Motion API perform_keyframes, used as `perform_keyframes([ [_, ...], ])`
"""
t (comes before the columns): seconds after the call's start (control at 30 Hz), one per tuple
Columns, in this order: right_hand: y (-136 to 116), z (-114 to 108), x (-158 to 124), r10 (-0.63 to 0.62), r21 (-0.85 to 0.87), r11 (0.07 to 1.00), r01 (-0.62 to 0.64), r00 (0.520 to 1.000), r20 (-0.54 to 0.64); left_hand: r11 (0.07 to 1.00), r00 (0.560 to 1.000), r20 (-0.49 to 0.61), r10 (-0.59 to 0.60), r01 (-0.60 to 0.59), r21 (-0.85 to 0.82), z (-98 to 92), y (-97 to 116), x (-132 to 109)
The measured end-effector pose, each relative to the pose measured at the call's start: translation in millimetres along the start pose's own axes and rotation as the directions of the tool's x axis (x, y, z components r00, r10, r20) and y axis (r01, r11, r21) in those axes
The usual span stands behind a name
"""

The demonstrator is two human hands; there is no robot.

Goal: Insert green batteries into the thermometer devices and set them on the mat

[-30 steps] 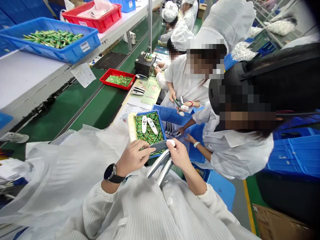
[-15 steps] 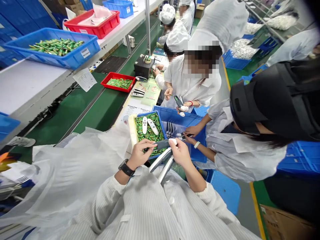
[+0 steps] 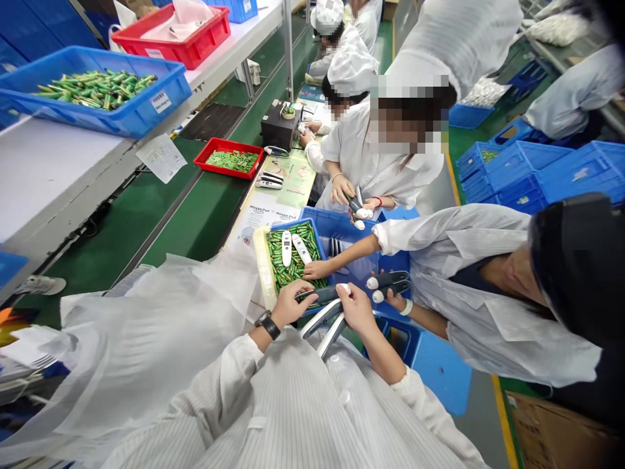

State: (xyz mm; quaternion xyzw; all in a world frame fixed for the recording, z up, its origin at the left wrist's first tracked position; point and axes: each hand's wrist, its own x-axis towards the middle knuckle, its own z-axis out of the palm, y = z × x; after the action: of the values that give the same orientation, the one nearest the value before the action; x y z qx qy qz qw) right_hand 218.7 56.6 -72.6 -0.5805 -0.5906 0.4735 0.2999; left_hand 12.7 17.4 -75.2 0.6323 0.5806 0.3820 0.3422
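My right hand [image 3: 356,309] grips the white-tipped end of a dark grey and white handheld thermometer [image 3: 328,295]. Two more such thermometers, one of them a white-edged thermometer [image 3: 319,318], stick out below the same hand toward my coat. My left hand [image 3: 291,303], with a black watch at the wrist, pinches the other end of the upper thermometer. Just beyond my hands is a tray full of green batteries [image 3: 278,277]. On these lie a white thermometer [image 3: 286,249] and a second white thermometer [image 3: 301,249].
At right a co-worker's hand [image 3: 317,269] reaches over the battery tray; their other hand holds dark thermometers [image 3: 388,286]. A blue bin [image 3: 351,225] stands behind. Left are a red battery tray [image 3: 202,163], a conveyor [image 3: 180,221] and a shelf with a blue tray [image 3: 170,104].
The co-worker at right has leaned back, put one hand over the battery tray and lifted thermometers in the other. My hands keep the same hold on the thermometers.
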Motion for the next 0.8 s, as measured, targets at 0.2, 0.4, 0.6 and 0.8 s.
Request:
perform_keyframes([
  [0.2,2,5,-3,0.047,-0.005,0.999,-0.047,0.999,0.018,0.971,0.948,0.263,-0.177,0.212,-0.113,-7.8,-7,4],
  [0.4,1,7,-1,0.055,0.006,0.998,-0.055,0.998,0.014,0.981,0.925,0.330,-0.191,0.171,0.089,-30.5,-36,22],
  [0.6,-1,2,4,0.019,-0.022,1.000,-0.018,1.000,0.015,0.763,0.968,0.165,-0.189,0.040,0.645,-34.5,-70,48],
  [0.8,-4,3,3,-0.011,-0.045,0.999,0.010,1.000,-0.007,0.715,0.964,0.197,-0.177,-0.011,0.699,-18.1,-80,62],
])
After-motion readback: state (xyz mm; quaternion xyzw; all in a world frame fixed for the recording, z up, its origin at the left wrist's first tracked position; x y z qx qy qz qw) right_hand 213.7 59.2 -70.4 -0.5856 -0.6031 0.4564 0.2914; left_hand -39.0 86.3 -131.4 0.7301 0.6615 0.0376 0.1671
